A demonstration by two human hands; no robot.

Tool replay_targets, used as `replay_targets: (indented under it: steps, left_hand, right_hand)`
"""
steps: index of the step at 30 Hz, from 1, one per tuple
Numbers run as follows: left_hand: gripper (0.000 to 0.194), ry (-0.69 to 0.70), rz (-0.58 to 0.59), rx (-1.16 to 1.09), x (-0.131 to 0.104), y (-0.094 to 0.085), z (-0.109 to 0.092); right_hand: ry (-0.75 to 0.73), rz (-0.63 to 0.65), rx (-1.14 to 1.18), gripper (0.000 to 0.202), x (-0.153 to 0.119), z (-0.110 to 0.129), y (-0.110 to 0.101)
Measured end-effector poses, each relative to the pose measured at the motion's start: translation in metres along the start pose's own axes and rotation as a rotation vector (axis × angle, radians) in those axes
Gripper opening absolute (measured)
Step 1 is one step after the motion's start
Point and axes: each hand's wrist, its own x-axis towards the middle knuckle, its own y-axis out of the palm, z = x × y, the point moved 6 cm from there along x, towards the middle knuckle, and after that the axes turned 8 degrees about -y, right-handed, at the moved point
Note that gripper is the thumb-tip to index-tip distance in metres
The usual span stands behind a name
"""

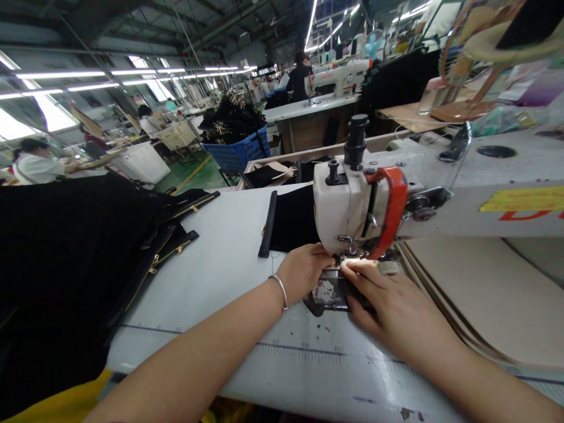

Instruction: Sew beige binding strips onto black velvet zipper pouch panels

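A white sewing machine (337, 205) with a red lever guard stands on the pale table (220, 252). Its lamp lights the needle area. My left hand (306, 267), with a silver bangle at the wrist, lies left of the presser foot, fingertips close to it; what lies beneath them is hard to make out. Just right of the foot, my right hand (381, 291) reaches in with fingers extended, the fingertips on a small pale piece under the lamp. Behind my left hand lies a black fabric piece (293, 220) with a dark zipper strip along its left edge.
Black zippered pieces (74, 247) are heaped at the left. Large beige sheets (480, 294) lie right of my right hand. Beyond the table are a blue crate (238, 151) of black items and another sewing machine (341, 79). Several people sit or stand in the background.
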Motion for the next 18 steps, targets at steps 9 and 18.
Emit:
replay_targets:
  steps: [9, 18]
  left_hand:
    - [0.020, 0.012, -0.011, 0.025, -0.0017, 0.0005, -0.0014]
    - [0.020, 0.018, -0.032, -0.011, -0.0040, 0.0021, -0.0020]
  right_hand:
    - [-0.035, -0.055, -0.009, 0.045, -0.0019, 0.0026, -0.0008]
    - [-0.029, -0.044, -0.055, 0.045, -0.0048, 0.0032, 0.0052]
